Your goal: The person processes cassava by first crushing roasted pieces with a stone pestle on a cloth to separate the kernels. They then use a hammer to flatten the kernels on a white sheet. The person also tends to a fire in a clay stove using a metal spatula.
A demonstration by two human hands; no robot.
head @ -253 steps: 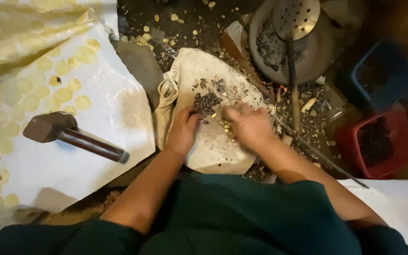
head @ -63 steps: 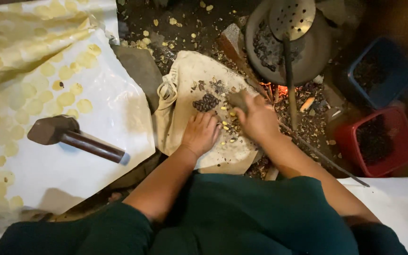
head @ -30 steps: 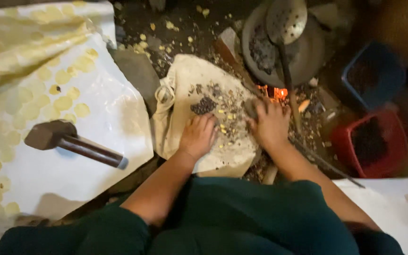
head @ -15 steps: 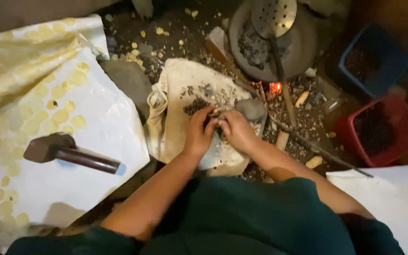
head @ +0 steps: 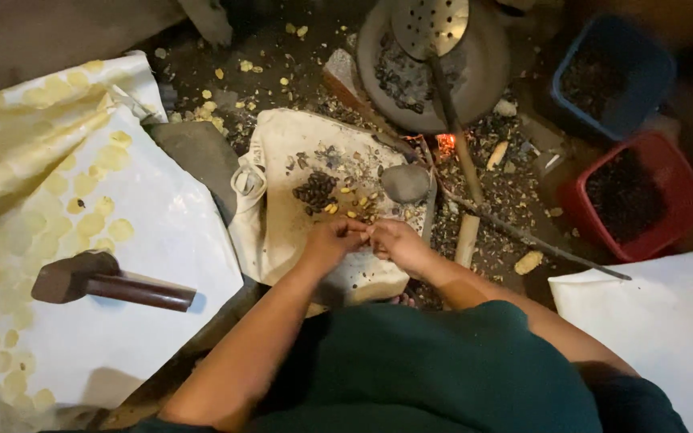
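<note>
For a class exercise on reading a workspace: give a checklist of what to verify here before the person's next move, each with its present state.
1. Both hands in view: ok. Left hand and right hand meet fingertip to fingertip over the cloth sack.
2. What the fingers hold: cannot tell, too small.
3. Dark nut pile within reach: ok, just beyond the hands on the sack.
4. Grey stone free: ok, lying on the sack's edge, untouched.
5. Distance from embers: not ok, glowing close past the stone.
6. Mallet free: ok, lying on the white sheet.
</note>
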